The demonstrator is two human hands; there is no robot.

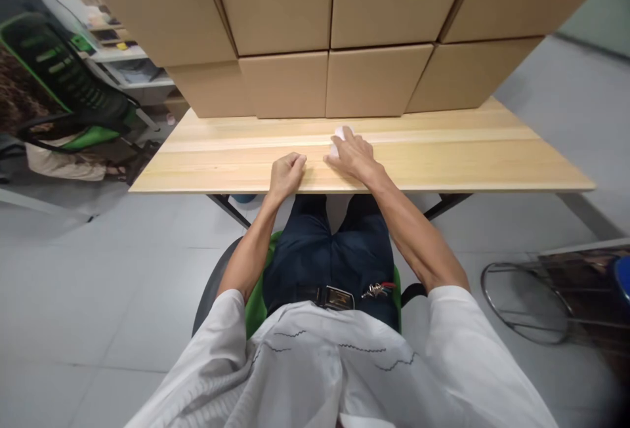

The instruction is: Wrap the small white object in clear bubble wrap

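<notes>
I sit at a pale wooden table (pixel 443 159). My right hand (pixel 353 155) lies on the tabletop and covers a small white object (pixel 340 132); only its far end shows past my fingers, and I cannot tell what it is. My left hand (pixel 286 174) rests near the table's front edge with its fingers curled in and nothing visible inside it. The two hands are a short gap apart.
Cardboard boxes (pixel 295 83) are stacked in two rows along the back of the table. A green and black chair (pixel 63 86) stands at the left, with shelves behind it. A metal ring stand (pixel 526 303) sits on the grey floor at the right.
</notes>
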